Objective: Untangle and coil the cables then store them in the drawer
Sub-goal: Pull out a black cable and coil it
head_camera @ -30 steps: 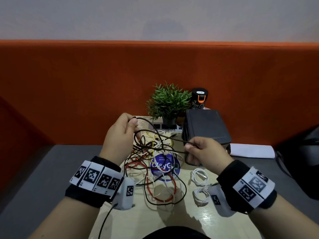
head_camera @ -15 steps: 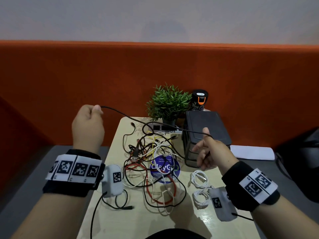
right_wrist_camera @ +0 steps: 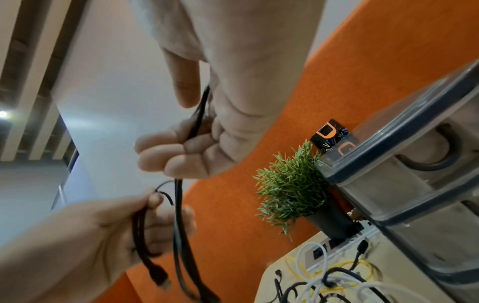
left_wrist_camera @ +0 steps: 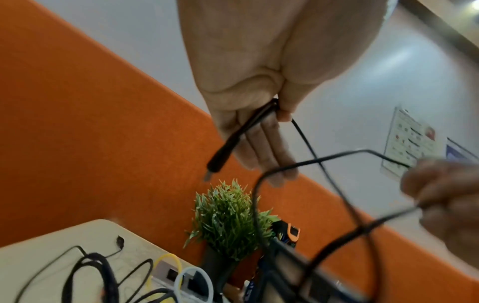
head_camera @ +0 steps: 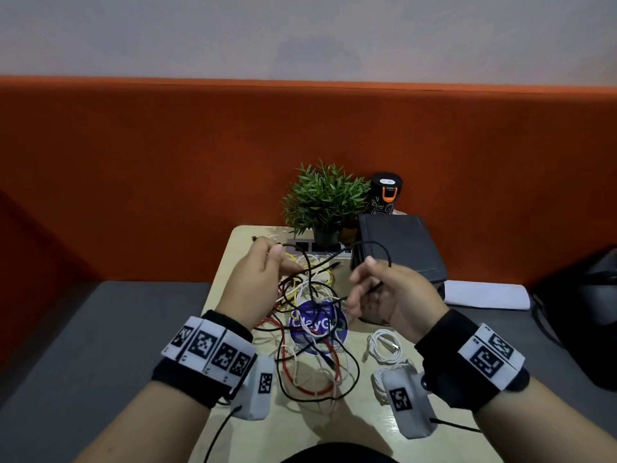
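Note:
Both hands are raised over the table and hold one black cable (head_camera: 379, 244), which arcs in a loop between them. My left hand (head_camera: 272, 259) pinches it near its plug (left_wrist_camera: 215, 164) between thumb and fingers. My right hand (head_camera: 364, 275) grips it in curled fingers (right_wrist_camera: 166, 155). Below lies a tangle of black, white, yellow and red cables (head_camera: 310, 345) on the pale table (head_camera: 233, 248). The dark drawer unit (head_camera: 400, 252) stands at the back right, just behind my right hand; its drawers look pushed in.
A potted plant (head_camera: 324, 198) and a black bottle (head_camera: 385, 193) stand at the table's back edge with a power strip (head_camera: 302, 245). Two coiled white cables (head_camera: 384, 349) lie near my right wrist. A white cloth (head_camera: 487, 295) and a black bag (head_camera: 587, 315) lie to the right.
My left hand, stretched out far to the left half a second ago, has come back in toward the right hand. The taut black cable now hangs as a loop between them.

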Action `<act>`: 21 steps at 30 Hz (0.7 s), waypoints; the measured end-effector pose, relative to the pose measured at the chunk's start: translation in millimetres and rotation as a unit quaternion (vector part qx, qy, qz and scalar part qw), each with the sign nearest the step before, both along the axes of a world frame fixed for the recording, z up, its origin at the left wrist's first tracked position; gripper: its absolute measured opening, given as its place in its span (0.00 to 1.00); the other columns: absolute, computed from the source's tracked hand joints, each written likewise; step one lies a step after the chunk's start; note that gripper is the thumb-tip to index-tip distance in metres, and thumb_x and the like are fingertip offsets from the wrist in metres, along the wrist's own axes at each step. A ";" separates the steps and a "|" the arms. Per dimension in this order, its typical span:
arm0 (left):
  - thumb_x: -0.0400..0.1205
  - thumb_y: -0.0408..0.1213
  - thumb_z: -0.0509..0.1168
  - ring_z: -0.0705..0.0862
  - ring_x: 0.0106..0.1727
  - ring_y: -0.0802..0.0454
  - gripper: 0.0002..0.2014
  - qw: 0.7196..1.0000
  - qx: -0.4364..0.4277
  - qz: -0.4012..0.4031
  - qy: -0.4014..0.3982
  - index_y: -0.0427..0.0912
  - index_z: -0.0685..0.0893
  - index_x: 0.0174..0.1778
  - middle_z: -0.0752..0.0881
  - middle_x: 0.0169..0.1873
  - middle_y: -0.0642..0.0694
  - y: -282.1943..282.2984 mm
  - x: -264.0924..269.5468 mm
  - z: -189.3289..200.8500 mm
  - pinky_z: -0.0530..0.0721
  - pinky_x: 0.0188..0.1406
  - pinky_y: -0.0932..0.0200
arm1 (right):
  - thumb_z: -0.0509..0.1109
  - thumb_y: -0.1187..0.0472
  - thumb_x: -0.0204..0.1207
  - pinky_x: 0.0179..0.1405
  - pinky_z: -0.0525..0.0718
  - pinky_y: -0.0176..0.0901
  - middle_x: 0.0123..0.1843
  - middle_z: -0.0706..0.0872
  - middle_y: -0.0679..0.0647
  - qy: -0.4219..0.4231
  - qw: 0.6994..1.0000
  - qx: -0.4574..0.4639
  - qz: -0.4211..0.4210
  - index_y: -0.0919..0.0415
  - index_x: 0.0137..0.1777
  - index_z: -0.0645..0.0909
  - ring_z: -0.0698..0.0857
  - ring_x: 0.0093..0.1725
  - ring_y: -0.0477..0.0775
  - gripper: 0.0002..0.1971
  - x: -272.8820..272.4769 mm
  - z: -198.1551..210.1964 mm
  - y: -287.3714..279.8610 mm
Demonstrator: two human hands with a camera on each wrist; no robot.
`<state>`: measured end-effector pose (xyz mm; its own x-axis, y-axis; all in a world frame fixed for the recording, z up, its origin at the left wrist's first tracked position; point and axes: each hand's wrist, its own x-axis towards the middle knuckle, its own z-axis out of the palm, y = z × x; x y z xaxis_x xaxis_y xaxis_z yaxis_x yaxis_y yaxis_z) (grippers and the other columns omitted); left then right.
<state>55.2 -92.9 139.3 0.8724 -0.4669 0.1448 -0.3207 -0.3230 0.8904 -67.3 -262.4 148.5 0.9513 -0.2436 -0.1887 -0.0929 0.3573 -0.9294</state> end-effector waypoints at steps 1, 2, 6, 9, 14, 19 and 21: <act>0.89 0.41 0.50 0.87 0.41 0.61 0.12 1.000 0.028 -0.006 -0.010 0.43 0.74 0.43 0.90 0.35 0.52 -0.5 -1.1 -2.7 0.81 0.47 0.56 | 0.60 0.54 0.76 0.36 0.82 0.52 0.29 0.82 0.68 -0.020 1.000 0.018 -0.009 0.71 0.41 0.77 0.82 0.28 0.63 0.17 -0.8 3.0 0.1; 0.89 0.41 0.50 0.87 0.39 0.58 0.12 0.999 0.042 -0.017 -0.008 0.44 0.73 0.42 0.89 0.33 0.52 -1.0 -2.6 -5.3 0.82 0.44 0.55 | 0.60 0.56 0.76 0.34 0.83 0.51 0.29 0.82 0.68 -0.038 0.999 0.029 -0.017 0.70 0.40 0.76 0.83 0.28 0.63 0.15 -1.1 5.5 0.3; 0.89 0.37 0.51 0.79 0.27 0.48 0.12 0.996 -0.002 -0.063 0.065 0.44 0.70 0.38 0.78 0.24 0.51 -1.2 -7.4 -16.1 0.75 0.32 0.50 | 0.61 0.62 0.74 0.44 0.88 0.47 0.32 0.86 0.65 -0.105 0.992 0.040 -0.053 0.68 0.40 0.76 0.89 0.40 0.67 0.08 -1.8 8.9 -1.5; 0.89 0.36 0.51 0.75 0.27 0.47 0.13 0.987 -0.058 -0.076 0.127 0.41 0.71 0.38 0.75 0.20 0.50 -1.5 -10.7 -16.9 0.75 0.32 0.52 | 0.63 0.67 0.73 0.61 0.85 0.50 0.43 0.90 0.67 -0.123 0.990 0.039 -0.064 0.65 0.43 0.77 0.88 0.56 0.66 0.02 -1.5 6.5 -3.5; 0.89 0.36 0.49 0.75 0.24 0.49 0.13 0.972 -0.127 -0.080 0.179 0.37 0.68 0.39 0.70 0.17 0.48 -2.0 -15.4 -8.2 0.76 0.31 0.62 | 0.65 0.75 0.78 0.56 0.80 0.35 0.57 0.87 0.57 -0.045 0.981 -0.147 -0.118 0.56 0.48 0.76 0.85 0.60 0.51 0.11 3.9 -4.6 -1.1; 0.89 0.37 0.49 0.66 0.18 0.56 0.12 0.972 -0.151 -0.054 0.169 0.38 0.68 0.39 0.64 0.18 0.52 5.8 -12.5 9.8 0.66 0.19 0.67 | 0.70 0.63 0.77 0.61 0.70 0.39 0.65 0.75 0.43 0.075 0.901 -0.419 -0.085 0.48 0.62 0.71 0.74 0.65 0.41 0.18 -1.7 -9.9 -6.7; 0.88 0.36 0.50 0.62 0.18 0.60 0.13 0.973 -0.164 -0.020 0.162 0.39 0.69 0.37 0.64 0.19 0.53 11.2 -5.8 20.4 0.60 0.16 0.69 | 0.70 0.61 0.76 0.61 0.69 0.38 0.67 0.73 0.47 0.120 0.842 -0.522 -0.064 0.50 0.69 0.68 0.75 0.64 0.46 0.23 -3.2 -11.7 -7.6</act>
